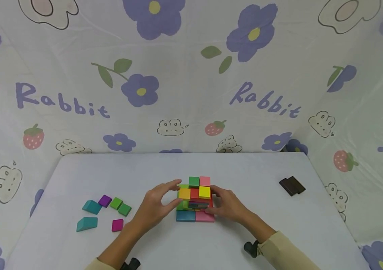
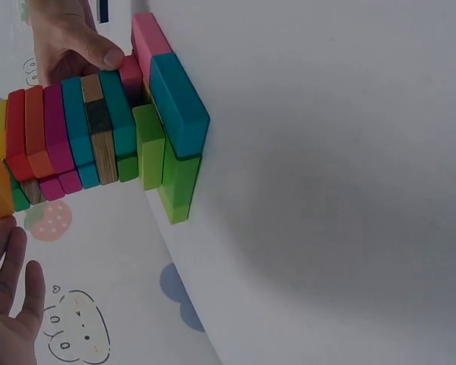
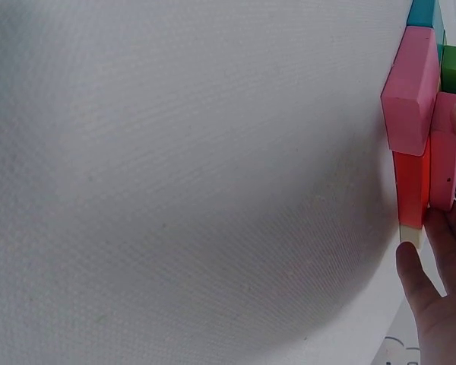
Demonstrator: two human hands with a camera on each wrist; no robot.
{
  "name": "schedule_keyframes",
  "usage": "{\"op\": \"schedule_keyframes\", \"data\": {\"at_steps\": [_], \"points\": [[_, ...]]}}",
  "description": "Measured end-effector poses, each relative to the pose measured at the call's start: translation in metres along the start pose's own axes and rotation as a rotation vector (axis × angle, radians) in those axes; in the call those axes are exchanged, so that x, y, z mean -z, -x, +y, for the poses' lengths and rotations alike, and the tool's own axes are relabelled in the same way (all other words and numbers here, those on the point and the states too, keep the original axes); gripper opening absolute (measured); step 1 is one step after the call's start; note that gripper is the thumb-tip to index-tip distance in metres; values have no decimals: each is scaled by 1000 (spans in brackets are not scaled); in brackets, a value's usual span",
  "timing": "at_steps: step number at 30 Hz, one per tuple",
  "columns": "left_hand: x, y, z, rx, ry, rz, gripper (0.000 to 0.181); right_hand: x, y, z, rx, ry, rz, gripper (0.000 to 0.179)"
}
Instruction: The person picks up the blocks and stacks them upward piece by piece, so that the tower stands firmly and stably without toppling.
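Note:
A tower of coloured wooden blocks [image 1: 194, 193] stands between the two hands, with teal and pink blocks at its base. In the left wrist view, flat red, purple, teal and wood-brown pieces form its upper layers. My left hand [image 1: 154, 204] is at the tower's left side, its thumb and fingers spread around the orange block [image 1: 184, 194] at the top. Opposite it, my right hand [image 1: 230, 202] rests against the tower's right side. Its thumb [image 2: 102, 53] touches the tower beside a pink block, and its fingers [image 3: 433, 266] extend along the side.
Loose blocks lie to the left: two teal pieces [image 1: 87, 224], a purple block [image 1: 105, 201], green blocks [image 1: 124, 209] and a magenta block [image 1: 117, 225]. Dark brown flat pieces [image 1: 292, 186] lie at the right of the white table [image 1: 238, 168]. A patterned curtain [image 1: 191, 75] hangs behind.

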State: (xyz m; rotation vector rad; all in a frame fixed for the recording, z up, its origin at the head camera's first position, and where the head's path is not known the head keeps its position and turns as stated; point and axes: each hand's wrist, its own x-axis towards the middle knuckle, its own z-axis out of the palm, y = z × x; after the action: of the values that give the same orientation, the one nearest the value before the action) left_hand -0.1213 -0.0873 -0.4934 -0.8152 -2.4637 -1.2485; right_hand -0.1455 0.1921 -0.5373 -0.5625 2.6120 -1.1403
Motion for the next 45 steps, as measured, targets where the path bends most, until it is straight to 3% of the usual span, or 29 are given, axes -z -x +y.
{"op": "schedule_keyframes", "data": {"at_steps": [38,45], "points": [[-13,-11,11,48,-36,29,63,-1,-1,2,32,30,14,75],[-18,-13,13,39,-54,32,62,-1,-1,1,-5,35,4,77]]}}
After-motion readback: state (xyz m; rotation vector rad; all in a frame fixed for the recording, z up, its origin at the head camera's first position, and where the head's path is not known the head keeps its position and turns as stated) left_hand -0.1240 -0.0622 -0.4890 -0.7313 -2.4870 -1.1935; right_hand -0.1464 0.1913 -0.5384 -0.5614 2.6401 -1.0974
